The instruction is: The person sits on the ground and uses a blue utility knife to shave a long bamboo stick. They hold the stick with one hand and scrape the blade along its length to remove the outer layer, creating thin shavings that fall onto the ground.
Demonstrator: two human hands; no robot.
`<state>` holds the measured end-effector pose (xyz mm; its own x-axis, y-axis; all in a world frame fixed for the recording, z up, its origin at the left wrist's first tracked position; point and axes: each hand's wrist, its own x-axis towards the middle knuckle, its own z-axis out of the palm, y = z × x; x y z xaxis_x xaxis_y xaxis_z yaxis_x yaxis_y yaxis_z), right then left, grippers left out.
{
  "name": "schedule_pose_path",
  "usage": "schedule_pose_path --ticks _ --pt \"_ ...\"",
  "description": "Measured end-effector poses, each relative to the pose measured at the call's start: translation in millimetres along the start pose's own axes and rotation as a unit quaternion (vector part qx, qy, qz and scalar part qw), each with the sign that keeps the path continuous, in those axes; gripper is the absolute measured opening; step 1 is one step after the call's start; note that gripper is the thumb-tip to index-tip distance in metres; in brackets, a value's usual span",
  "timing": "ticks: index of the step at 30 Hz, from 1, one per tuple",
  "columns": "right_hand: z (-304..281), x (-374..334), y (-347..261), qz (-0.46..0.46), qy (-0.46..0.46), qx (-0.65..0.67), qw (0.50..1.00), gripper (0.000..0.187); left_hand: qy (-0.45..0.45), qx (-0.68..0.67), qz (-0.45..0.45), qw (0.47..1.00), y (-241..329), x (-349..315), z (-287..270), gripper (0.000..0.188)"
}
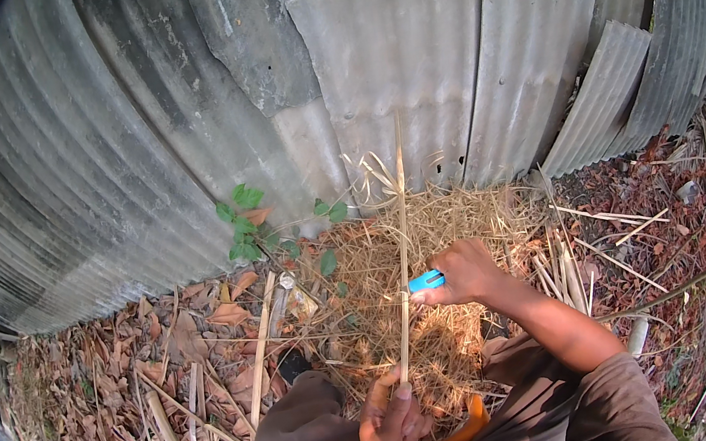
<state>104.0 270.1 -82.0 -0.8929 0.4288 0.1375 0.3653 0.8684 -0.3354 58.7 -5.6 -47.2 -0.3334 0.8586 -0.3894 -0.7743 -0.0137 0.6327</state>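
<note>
Two hands share one long thin bamboo strip, and in the head view, the only one we have, we see how the work is split. Our left hand wraps closed around the strip's lower end near our knee, which seems to steady it and keep it nearly upright. Our right hand is curled shut higher up, fingers pinching a small blue-handled tool pressed against the strip's side, likely so the edge bears on the fibre.

Around us, shavings form a pale heap under the strip, dry leaves cover the ground, and more split bamboo pieces lie left and right. Corrugated sheets wall in the space close ahead, just past the strip's tip. An orange object lies on our lap; we cannot tell what it is.
</note>
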Motion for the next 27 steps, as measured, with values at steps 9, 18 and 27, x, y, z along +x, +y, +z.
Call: schedule_pose_path --ticks 9,18,27 --pt "-1 23 83 0.207 0.042 0.102 0.972 0.078 -0.002 0.064 -0.049 0.997 -14 -3 3 0.033" --pt "4 0 18 0.207 -0.097 0.517 0.825 0.073 0.003 0.069 0.013 0.998 -11 6 -6 0.040" --pt "-5 -45 -59 -0.098 -0.074 0.107 0.987 0.063 0.028 0.014 0.022 0.999 12 3 -7 0.033"
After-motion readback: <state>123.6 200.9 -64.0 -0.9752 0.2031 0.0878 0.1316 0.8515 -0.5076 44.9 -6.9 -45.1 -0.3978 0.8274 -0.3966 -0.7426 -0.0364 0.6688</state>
